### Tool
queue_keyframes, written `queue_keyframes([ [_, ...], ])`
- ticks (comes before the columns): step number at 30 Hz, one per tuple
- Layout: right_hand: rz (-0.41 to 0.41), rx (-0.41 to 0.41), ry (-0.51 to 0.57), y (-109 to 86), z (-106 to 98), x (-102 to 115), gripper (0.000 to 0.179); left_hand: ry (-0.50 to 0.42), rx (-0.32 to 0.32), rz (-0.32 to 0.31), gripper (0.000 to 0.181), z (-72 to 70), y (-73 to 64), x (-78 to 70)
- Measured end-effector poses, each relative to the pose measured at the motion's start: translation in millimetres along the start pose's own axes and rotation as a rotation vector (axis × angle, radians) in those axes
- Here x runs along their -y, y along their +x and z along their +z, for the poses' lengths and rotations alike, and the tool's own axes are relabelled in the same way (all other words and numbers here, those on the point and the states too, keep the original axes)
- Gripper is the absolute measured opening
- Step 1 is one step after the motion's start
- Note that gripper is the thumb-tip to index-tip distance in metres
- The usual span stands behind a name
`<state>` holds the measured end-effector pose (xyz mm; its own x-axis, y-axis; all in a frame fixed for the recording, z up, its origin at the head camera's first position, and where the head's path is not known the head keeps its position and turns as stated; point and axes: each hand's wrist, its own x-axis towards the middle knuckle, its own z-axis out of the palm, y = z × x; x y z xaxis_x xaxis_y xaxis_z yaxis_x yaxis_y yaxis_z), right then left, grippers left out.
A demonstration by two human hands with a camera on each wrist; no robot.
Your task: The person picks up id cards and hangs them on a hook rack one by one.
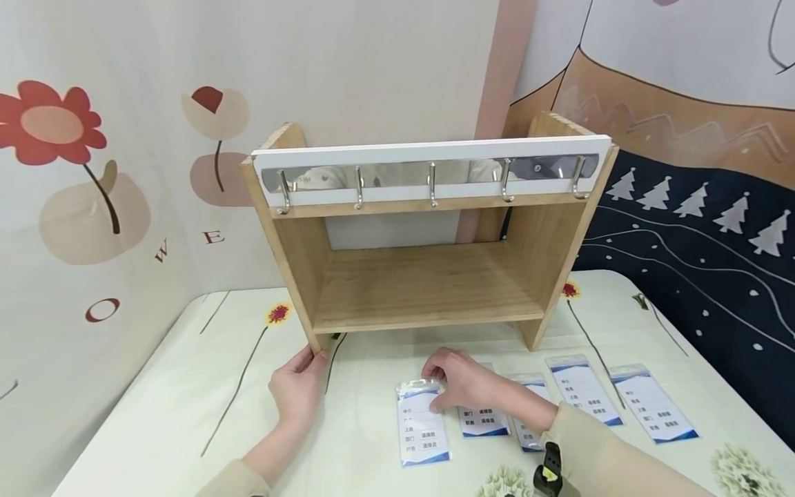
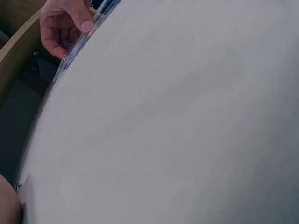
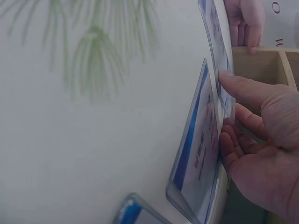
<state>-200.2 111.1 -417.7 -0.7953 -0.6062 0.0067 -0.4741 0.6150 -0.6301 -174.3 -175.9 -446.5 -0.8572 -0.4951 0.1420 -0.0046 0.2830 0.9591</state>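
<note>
A wooden shelf (image 1: 428,286) stands on the table, with a white rail and a metal hook strip (image 1: 397,174) across its top front. My left hand (image 1: 297,386) grips the foot of its left side panel between thumb and fingers. The right hand (image 1: 466,379) is at the upper right corner of the leftmost clear-sleeved name badge (image 1: 422,431). Its thumb lies on the badge face and its curled fingers are at the top edge, pinching the corner. This badge lies flat, printed side up. Part of the second badge (image 1: 483,422) is hidden under the right hand and forearm.
More badges lie to the right, including a partly covered third badge (image 1: 528,435), a fourth badge (image 1: 584,390) and a fifth badge (image 1: 653,404). The flower-patterned tablecloth (image 1: 180,407) covers the table. Printed curtains (image 1: 385,69) hang behind the shelf.
</note>
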Motion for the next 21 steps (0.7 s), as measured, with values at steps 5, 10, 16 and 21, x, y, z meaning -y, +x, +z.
queue_keyframes([
  [5, -0.004, 0.034, 0.033, 0.2, -1.2, -1.1, 0.042, 0.001, 0.002, 0.007, 0.035, -0.1, -0.5, 0.7],
  [10, -0.050, 0.073, 0.057, 1.3, -2.7, -2.7, 0.042, -0.002, -0.009, 0.009, 0.034, -0.6, 0.1, 2.9],
  [16, -0.117, 0.057, 0.095, -0.7, -1.6, -3.8, 0.044, -0.042, 0.004, -0.008, 0.033, -1.2, 1.0, 3.8],
  [21, -0.124, 0.017, 0.112, -2.1, -1.7, -1.2, 0.044, -0.055, 0.011, -0.033, 0.034, -0.9, 1.9, 2.8],
])
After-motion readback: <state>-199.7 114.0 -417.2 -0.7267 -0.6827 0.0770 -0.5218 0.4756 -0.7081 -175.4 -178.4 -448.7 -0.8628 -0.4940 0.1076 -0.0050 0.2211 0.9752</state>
